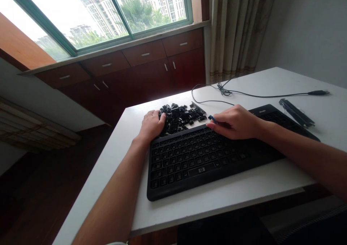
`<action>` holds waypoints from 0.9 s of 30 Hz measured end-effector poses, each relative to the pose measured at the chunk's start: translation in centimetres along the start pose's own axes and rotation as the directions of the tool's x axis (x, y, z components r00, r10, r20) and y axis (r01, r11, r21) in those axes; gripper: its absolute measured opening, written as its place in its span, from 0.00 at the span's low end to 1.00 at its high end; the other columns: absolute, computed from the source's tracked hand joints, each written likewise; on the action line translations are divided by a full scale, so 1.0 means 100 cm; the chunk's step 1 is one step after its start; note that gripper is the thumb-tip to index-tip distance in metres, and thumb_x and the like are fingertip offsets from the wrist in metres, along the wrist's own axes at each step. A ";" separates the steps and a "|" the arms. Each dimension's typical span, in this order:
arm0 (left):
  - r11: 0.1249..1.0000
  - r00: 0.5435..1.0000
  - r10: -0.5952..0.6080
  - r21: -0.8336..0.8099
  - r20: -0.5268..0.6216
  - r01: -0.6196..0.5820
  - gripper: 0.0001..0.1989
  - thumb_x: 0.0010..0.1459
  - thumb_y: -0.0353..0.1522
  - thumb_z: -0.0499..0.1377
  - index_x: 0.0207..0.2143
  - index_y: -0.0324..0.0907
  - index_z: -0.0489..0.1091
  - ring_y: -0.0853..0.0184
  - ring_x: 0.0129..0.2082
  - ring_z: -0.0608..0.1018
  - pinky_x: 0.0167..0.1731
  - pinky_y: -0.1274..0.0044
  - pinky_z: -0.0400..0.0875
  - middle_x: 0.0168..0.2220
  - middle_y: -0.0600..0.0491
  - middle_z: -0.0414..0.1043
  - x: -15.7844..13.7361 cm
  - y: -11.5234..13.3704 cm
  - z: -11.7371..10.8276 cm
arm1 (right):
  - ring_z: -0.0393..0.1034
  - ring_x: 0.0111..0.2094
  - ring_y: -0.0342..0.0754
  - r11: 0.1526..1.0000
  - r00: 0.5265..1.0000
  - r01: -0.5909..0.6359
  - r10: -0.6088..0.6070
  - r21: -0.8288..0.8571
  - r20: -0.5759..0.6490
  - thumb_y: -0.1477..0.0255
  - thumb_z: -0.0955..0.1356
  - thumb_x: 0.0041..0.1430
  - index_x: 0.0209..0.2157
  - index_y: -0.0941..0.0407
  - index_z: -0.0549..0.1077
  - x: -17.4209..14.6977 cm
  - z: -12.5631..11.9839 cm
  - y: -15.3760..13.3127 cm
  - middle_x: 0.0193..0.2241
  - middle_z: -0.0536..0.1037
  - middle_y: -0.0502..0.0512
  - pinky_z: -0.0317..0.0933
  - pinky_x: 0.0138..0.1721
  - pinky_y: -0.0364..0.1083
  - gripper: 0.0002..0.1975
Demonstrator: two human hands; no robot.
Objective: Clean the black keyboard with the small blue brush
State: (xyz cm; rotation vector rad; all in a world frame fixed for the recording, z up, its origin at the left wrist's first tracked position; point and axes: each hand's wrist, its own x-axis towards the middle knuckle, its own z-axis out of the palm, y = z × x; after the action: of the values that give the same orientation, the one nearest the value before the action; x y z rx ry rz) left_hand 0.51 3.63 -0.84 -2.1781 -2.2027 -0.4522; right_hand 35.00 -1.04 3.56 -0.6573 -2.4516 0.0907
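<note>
A black keyboard (189, 154) with its keycaps off and rows of bare sockets showing lies at a slant on the white table. Behind its left half is a heap of loose black keycaps (177, 115). My left hand (151, 125) rests at the heap's left side, fingers stretched out and thumb apart, with the fingertips partly hidden. Over the keyboard's back edge, my right hand (235, 124) pinches a small blue piece (212, 119) between thumb and fingers. What kind of piece it is cannot be made out.
A black cable (260, 93) runs along the back of the white table (159, 216) to a plug (318, 92). Long dark strips in clear wrapping (296, 113) lie behind the keyboard's right end. Beyond stand red-brown cabinets (143, 71) beneath a window.
</note>
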 end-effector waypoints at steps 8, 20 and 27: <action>1.000 1.000 0.000 0.011 -0.004 0.000 0.35 0.63 0.49 0.40 0.59 0.35 0.65 0.47 0.62 0.65 0.62 0.58 0.57 0.59 0.36 0.65 0.000 0.001 0.000 | 0.51 0.19 0.37 1.000 1.000 -0.012 0.012 -0.008 0.012 0.62 0.65 0.65 0.22 0.55 0.57 0.000 0.000 0.000 0.16 0.57 0.43 0.46 0.24 0.42 0.20; 1.000 1.000 -0.020 0.020 0.016 0.020 0.35 0.64 0.49 0.40 0.60 0.33 0.65 0.48 0.62 0.64 0.63 0.59 0.56 0.60 0.35 0.64 -0.001 0.004 -0.003 | 0.51 0.19 0.37 1.000 1.000 -0.017 0.018 -0.019 0.023 0.62 0.64 0.66 0.22 0.55 0.58 0.000 0.000 0.001 0.16 0.58 0.43 0.46 0.25 0.42 0.20; 1.000 1.000 -0.011 0.017 0.000 0.011 0.34 0.64 0.49 0.40 0.59 0.34 0.65 0.48 0.61 0.65 0.62 0.60 0.57 0.59 0.36 0.65 -0.002 0.004 -0.002 | 0.51 0.19 0.37 1.000 0.999 -0.013 0.014 -0.022 0.036 0.61 0.64 0.66 0.22 0.55 0.58 0.000 0.000 0.000 0.15 0.58 0.43 0.46 0.25 0.42 0.21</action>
State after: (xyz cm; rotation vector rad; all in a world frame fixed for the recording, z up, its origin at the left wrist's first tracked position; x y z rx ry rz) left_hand 0.87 3.42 -0.60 -2.1586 -2.2111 -0.4328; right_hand 35.00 -1.08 3.57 -0.6872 -2.4861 0.0825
